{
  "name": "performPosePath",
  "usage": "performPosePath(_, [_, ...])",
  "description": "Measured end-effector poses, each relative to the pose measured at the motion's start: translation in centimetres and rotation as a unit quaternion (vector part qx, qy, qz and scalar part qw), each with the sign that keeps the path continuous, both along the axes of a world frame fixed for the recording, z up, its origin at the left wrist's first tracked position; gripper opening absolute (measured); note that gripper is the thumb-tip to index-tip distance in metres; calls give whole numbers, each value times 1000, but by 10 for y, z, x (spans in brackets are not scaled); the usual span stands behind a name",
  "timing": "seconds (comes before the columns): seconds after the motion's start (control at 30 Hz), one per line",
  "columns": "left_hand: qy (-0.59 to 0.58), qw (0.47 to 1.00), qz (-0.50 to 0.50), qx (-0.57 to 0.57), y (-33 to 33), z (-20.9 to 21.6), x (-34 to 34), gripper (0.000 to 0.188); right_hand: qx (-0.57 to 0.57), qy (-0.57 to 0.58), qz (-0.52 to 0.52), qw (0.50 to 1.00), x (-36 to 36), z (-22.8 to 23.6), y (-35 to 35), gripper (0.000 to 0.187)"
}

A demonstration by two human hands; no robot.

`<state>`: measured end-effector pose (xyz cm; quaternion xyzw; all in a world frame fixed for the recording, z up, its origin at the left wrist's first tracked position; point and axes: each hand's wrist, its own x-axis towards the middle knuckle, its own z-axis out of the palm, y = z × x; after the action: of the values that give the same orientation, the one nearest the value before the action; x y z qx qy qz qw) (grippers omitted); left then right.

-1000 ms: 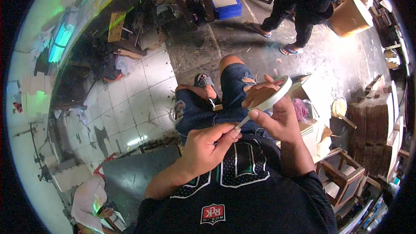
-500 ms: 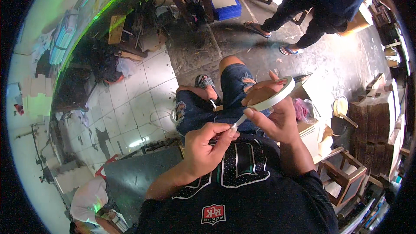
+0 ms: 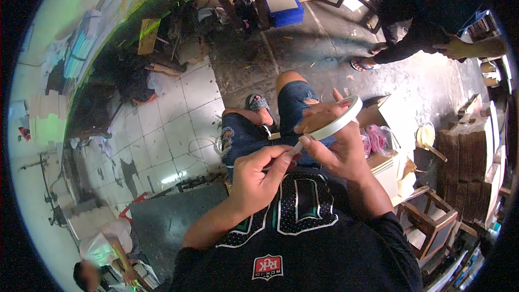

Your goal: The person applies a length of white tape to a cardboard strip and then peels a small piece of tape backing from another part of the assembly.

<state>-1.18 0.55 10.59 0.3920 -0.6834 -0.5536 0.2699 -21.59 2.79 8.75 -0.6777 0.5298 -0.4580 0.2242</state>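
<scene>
Grey concrete floor (image 3: 324, 38), worn and littered, joined at left by pale square tiles (image 3: 178, 124)

Dark-clothed co-worker (image 3: 427, 16) at upper right, bent over, sandalled foot on the concrete, well apart from the hands

Black printed shirt (image 3: 303, 243) filling the lower middle; torn denim shorts (image 3: 254, 135) and bare knee (image 3: 286, 78) above it

Stacked brown cardboard pieces (image 3: 465, 157) at right edge; wooden stool frame (image 3: 432, 219) below them; open white box (image 3: 386, 165) just beside the right forearm, pink stringy stuff (image 3: 373, 140) in it

Blue tray (image 3: 281, 0) at top, holding pale sheets

Right hand (image 3: 340, 151), over the lap: thumb and fingers wrapped round the tape roll, closed on its rim

Left hand (image 3: 259, 178), just below and left of the right: loosely curled, thumb and forefinger pinched shut on the free tape end

Tape roll (image 3: 338, 120), thin white ring, tilted edge-on, held above the thighs in front of the chest; judged light, stiff as a hoop but easily bent oval under a hard squeeze; best held by the outer rim or through the core

Free tape end (image 3: 294, 147), short pale strip stretched taut from roll to left fingertips; judged thin, limp, sticky on one face, prone to tearing or folding on itself; best pinched at the very tip
</scene>
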Motion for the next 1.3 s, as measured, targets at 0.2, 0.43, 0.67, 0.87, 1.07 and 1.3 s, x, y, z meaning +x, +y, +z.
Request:
performPosePath(0.2, [12,998,5,-54,-4,-5,0,14,-22,20,-1,1000,9,-8,-1,17])
performPosePath(0.43, [61,982,176,-13,-8,-15,13,20,99,-234,-108,961,16,-4,0,21])
performPosePath(0.67, [171,937,258,162,-44,-27,56,28,234,263,28,935,-21,-43,15,20])
performPosePath(0.87, [187,932,288,113,-44,-33,70,31,62,-99,-355,927,-27,-15,32,27])
performPosePath(1.07, [95,936,308,142,-65,-38,82,30,39,-164,-304,938,-70,31,11,25])
performPosePath(1.3, [62,924,363,106,-113,-64,81,27,217,-198,-77,953,-38,-23,-142,25])
